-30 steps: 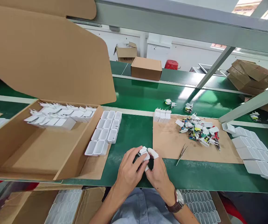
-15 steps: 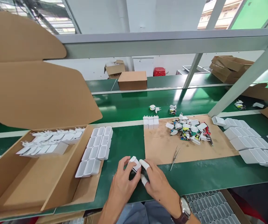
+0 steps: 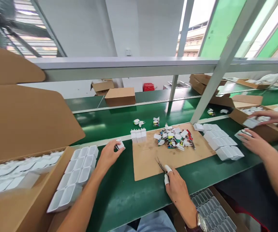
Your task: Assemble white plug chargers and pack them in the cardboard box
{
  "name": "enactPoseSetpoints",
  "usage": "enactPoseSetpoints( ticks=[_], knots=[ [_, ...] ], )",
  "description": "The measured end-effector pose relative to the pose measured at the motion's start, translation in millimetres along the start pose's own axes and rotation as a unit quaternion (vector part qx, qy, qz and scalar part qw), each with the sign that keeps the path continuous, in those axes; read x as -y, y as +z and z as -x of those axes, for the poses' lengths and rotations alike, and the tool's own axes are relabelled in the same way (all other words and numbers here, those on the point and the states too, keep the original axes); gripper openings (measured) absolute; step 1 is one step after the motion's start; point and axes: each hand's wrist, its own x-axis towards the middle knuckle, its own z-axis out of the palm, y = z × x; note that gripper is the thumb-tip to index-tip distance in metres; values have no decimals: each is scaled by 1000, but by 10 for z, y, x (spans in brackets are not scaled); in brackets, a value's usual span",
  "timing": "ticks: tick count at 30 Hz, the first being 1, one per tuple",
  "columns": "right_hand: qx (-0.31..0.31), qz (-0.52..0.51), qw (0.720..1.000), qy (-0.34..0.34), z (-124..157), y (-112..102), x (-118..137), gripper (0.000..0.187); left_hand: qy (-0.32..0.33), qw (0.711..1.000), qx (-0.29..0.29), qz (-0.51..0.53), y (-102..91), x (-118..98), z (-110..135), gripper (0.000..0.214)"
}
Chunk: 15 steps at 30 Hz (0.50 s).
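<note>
Between the fingertips of my left hand [image 3: 109, 155] is a small white plastic housing [image 3: 120, 144], held over the green bench just short of the upright white row. My right hand [image 3: 177, 188], with white finger cots on thumb and forefinger, closes on the tweezers [image 3: 160, 165] at the cardboard mat's front edge. The tweezers point away from me to the upper left. Beyond them on the mat lies a heap of small circuit boards and white plastic pieces [image 3: 174, 137]. Red-handled pliers [image 3: 190, 139] lie at the heap's right side. Several white housings [image 3: 139, 134] stand in a row at the mat's back left corner.
White trays [image 3: 77, 170] stand beside an open cardboard box [image 3: 39, 199] on the left. More white trays [image 3: 219, 141] are stacked right of the mat [image 3: 143, 167]. A co-worker's hands [image 3: 257, 141] handle white pieces at far right. A metal post [image 3: 208, 87] slants behind the mat.
My hands have separated: the left carries the white housing up and left, while the right has gone to the tweezers. The view has turned right, bringing a co-worker's hands into sight.
</note>
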Motion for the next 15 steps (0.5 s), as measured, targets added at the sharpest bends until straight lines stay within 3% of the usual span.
enactPoseSetpoints(
  ticks=[4, 8, 12, 15],
  knots=[
    [-43, -56, 996, 47, -40, -355, -335, 42, 4, 999, 12, 30, 165, 66, -259, 30],
    [-62, 50, 977, 198, -309, -686, -936, 36, 6, 998, -7, 67, 354, 167, -212, 41],
    [-59, 109, 958, 258, -667, -750, -1475, 22, 17, 993, -32, 110, 483, 269, -76, 55],
    [-55, 119, 958, 255, -833, -695, -1661, 16, 29, 989, -39, 139, 532, 330, -2, 59]
  ],
)
